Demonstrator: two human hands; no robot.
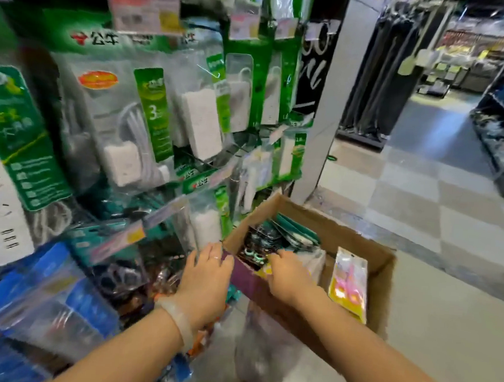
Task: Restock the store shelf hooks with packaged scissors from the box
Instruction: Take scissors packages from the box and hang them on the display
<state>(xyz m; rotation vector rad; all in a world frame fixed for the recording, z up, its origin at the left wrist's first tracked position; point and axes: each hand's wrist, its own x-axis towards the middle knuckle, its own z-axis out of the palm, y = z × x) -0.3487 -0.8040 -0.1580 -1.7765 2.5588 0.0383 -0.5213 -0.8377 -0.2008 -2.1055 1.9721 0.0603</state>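
Observation:
A brown cardboard box (357, 235) stands on the floor beside the shelf, open at the top. Inside lie dark packs of scissors (256, 245), several teal-carded packs (294, 231) and a yellow pack with pink scissors (348, 281) leaning on the right wall. My left hand (207, 272) rests on the box's near-left rim, fingers over the edge. My right hand (287, 274) reaches into the box, its fingers curled on a dark scissors pack with mint handles. The shelf hooks (127, 274) at lower left carry more scissors packs.
Hooks above hold green-and-white power strip packs (136, 124). Blue packaged goods (47, 290) hang at lower left. A clear plastic bag (261, 356) lies on the floor under the box's near corner. A grey pillar (323, 112) stands behind the box; the tiled aisle (421, 201) runs right.

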